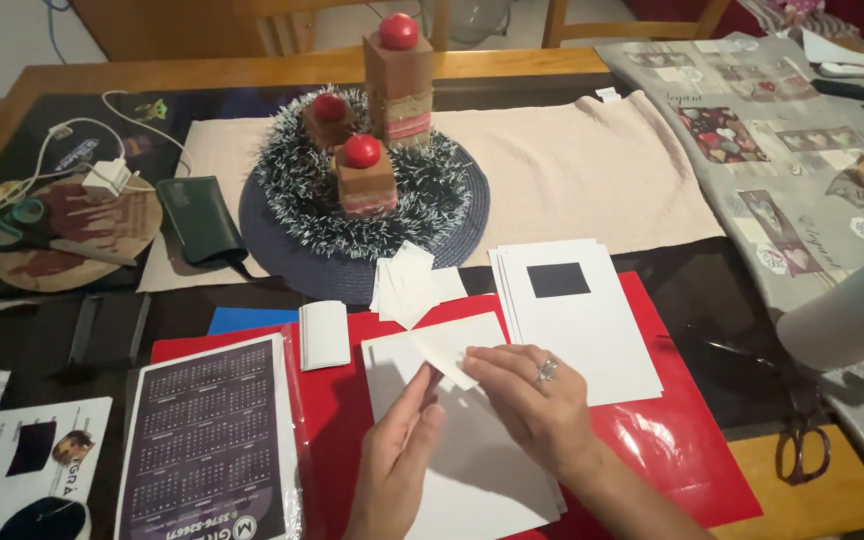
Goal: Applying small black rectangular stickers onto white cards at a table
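Note:
My left hand (399, 447) and my right hand (532, 402) meet over a white sheet (472, 470) that lies on a red folder (672, 420). Together they pinch a small white paper piece (452, 347) just above that sheet, the left hand's fingers at its lower edge and the right hand's thumb and fingers on its right side. A ring sits on my right hand. A stack of white sheets (592, 330) with a black square (558, 280) lies to the right. A loose heap of small white pieces (410, 285) and a small white pile (324, 334) lie behind the hands.
A dark printed calendar sheet (207, 440) lies at the left. A round mat (292, 250) ringed with tinsel holds brown blocks topped by red balls (399, 30). Black scissors (802, 440) lie at the right on the table, green-handled scissors (12, 225) at far left.

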